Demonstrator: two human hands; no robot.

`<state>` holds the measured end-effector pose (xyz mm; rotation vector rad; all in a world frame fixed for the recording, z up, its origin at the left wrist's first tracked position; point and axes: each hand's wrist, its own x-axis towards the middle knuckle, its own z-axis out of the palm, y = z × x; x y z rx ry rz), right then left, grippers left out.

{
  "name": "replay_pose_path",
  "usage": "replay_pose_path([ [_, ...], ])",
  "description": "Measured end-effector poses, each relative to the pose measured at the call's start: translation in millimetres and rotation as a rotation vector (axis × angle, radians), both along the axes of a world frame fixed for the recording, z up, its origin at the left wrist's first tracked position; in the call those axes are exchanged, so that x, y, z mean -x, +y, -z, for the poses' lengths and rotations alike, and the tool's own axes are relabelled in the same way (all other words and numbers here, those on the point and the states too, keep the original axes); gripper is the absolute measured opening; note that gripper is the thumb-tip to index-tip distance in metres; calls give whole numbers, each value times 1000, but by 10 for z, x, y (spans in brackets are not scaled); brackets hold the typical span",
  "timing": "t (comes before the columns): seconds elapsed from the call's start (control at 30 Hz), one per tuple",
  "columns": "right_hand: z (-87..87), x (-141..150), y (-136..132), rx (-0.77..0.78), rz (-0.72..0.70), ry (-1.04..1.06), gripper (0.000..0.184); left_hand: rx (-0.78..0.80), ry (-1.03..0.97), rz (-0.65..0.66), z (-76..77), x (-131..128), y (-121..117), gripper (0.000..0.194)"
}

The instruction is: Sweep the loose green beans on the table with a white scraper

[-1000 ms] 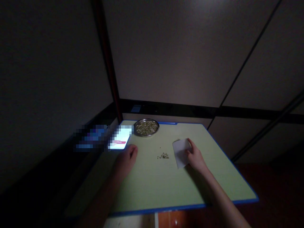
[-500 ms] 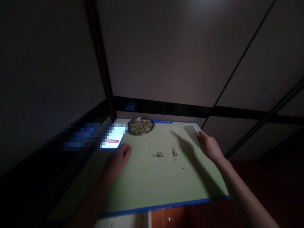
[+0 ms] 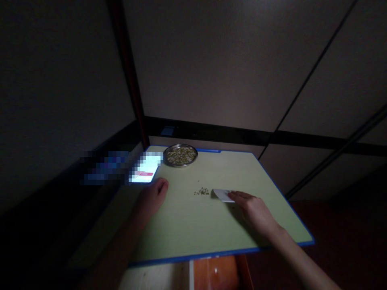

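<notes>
Fingers of the right hand are pressed together on a white card, just beside small seeds on the counter. The left hand is curled near the phone. Seed handling seems underway; low, steady card control would be needed next. More are held in the round tray.

A: Found any readable text?
B: Can't read a word, number or brand anywhere.
A: Checked the lit screen?
B: Yep, partly pixelated. Shows a pinkish-red bar near the bottom edge, with faint marking too small and blurred to read.
A: And on the white card?
B: Can't make out any print.
A: Small bluish rectangle on the dark band?
B: Too dim to decipher. Log as illegible.
</notes>
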<state>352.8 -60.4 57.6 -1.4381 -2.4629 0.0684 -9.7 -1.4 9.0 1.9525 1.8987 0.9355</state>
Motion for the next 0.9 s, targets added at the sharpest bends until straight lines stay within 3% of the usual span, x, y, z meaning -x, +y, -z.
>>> replay_pose_path([
  [0.17,-224,-154,-84,33,71,54,44,-4,-3,-12,7,1,6,28],
  [0.3,-497,-322,77,86,108,43,26,-29,-3,-4,0,3,3,28],
  [0.43,-644,-484,247,208,108,67,28,-23,-12,-11,-12,-1,-3,28],
  [0.67,-495,-371,503,640,-111,193,18,-8,-23,-9,-26,-6,-33,28],
  [0.9,-395,-131,1109,700,-151,215,20,11,-9,-21,0,15,-11,28],
])
